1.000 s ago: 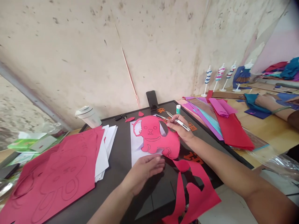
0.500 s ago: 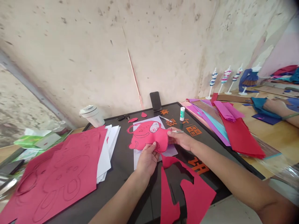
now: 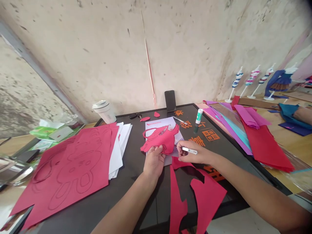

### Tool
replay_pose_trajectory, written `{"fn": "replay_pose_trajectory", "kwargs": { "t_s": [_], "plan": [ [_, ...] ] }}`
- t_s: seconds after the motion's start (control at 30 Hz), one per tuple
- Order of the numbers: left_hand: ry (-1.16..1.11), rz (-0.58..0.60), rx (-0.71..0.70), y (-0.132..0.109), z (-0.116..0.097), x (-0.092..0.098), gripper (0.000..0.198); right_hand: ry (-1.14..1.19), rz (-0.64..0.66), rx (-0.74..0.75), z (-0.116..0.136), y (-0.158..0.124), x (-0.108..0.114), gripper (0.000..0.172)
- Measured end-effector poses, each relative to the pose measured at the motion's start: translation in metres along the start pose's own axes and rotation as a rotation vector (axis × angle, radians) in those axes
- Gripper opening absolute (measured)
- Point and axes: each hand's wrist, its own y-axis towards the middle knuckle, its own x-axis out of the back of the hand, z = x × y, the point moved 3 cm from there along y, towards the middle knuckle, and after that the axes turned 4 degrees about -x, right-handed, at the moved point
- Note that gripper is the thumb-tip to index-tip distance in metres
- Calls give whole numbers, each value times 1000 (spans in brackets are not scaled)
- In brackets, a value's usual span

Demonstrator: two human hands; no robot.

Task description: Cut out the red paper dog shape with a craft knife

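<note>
My left hand point(image 3: 155, 161) pinches the lower edge of a red paper cutout point(image 3: 159, 140), shaped like an animal with dark drawn lines and openings cut in it. The cutout is curved and held over a printed white sheet point(image 3: 152, 124). Just right of it, my right hand point(image 3: 191, 151) is closed around a slim silver-white craft knife point(image 3: 189, 150), its tip end hidden by the fingers. Below the hands lies a red paper offcut point(image 3: 207, 201) with curved gaps. Small red paper pieces point(image 3: 145, 119) rest behind the sheet.
Large red sheets with drawn outlines point(image 3: 80, 162) and white papers point(image 3: 125, 139) lie left. A white cup point(image 3: 104, 112), phone point(image 3: 170, 101), glue stick point(image 3: 199, 116) and slim silver tool point(image 3: 179, 120) are toward the back. Coloured sheets point(image 3: 263, 143) and another person's arm point(image 3: 303, 115) are right.
My right hand has let go of the cutout's right edge and moved lower, with the craft knife still in it. The cutout has tilted and curled in my left hand. The view has shifted left.
</note>
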Motion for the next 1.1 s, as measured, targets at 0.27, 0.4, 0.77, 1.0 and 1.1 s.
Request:
{"fn": "replay_pose_trajectory", "kwargs": {
  "t_s": [0.27,0.4,0.77,1.0,1.1],
  "plan": [
    [21,165,127,-24,-6,-19,9,150,-120,15,-9,5,11,18],
    [153,381,322,-44,3,-23,35,384,-384,89,-3,8,29,21],
    [266,864,717,-114,43,-27,118,787,-849,107,13,-8,43,41],
    [411,420,162,-90,7,-35,36,711,-1048,181,-6,-1,60,34],
    [250,-27,-179,-52,-36,-32,37,585,-1001,209,-6,1,52,27]
  ]
}}
